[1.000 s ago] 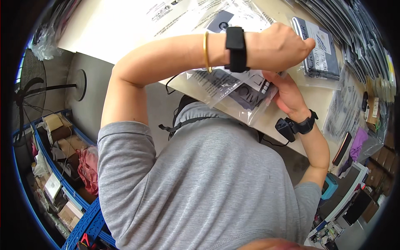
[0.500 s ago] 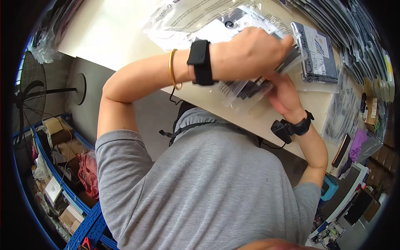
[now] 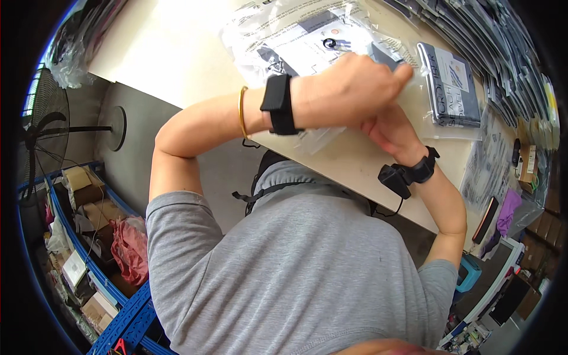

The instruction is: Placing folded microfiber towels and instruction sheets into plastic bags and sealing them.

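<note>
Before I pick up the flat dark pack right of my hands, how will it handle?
The flat dark pack may slide easily, since its clear plastic bag looks glossy. It could flex a little, as its rounded edge suggests folded material. Lying flat, it seems unlikely to roll or tip.

A plain grey shirt [image 3: 307, 254] with short sleeves [image 3: 183, 219] is being worn. The left arm [image 3: 204, 123] is being circled by a thin gold bangle [image 3: 241, 112] and a wide black band [image 3: 278, 106]. On the right arm [image 3: 444, 204], a black strap [image 3: 422, 169] with a little black box [image 3: 394, 180] and wire [image 3: 395, 211] is being worn. Around the waist, a thin black belt [image 3: 275, 190] is being worn.
</note>
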